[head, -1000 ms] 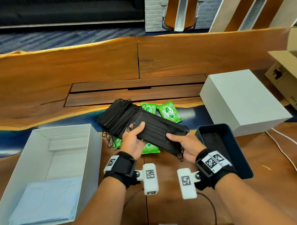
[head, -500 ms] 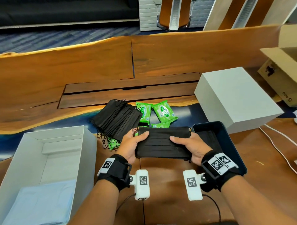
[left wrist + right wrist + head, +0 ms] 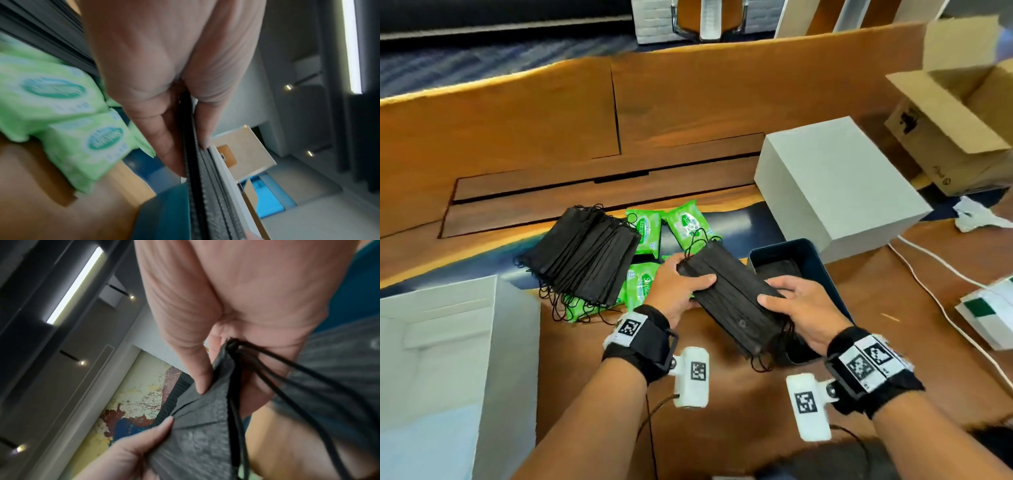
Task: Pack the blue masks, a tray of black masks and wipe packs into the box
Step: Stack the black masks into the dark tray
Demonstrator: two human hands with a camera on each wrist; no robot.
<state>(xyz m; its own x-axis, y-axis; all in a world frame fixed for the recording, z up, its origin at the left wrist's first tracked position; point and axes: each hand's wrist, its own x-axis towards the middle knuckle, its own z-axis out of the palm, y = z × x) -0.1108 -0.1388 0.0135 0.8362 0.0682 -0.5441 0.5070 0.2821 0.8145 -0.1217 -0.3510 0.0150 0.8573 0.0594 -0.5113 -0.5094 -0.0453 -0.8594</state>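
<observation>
Both hands hold a small stack of black masks [image 3: 732,298] just left of the dark blue tray [image 3: 822,270]. My left hand [image 3: 681,287] pinches the stack's far end [image 3: 191,129], thumb on top. My right hand [image 3: 794,308] grips its near end [image 3: 205,410], where ear loops dangle. The stack is turned lengthwise, in line with the tray, which holds some black masks. A larger fanned pile of black masks [image 3: 585,253] lies on green wipe packs [image 3: 685,226]. The open white box [image 3: 493,342] stands at the left with blue masks [image 3: 424,442] in its bottom.
A closed white box [image 3: 835,185] stands behind the tray. An open cardboard carton [image 3: 955,120] sits at the far right. A white cable [image 3: 941,294] and a white-and-green packet [image 3: 989,311] lie right of the tray. Bare wooden table lies in front of my wrists.
The small mask stack has been lifted off the pile, squared up in front of me, then swung so its long side lines up with the tray. Both hands kept their hold.
</observation>
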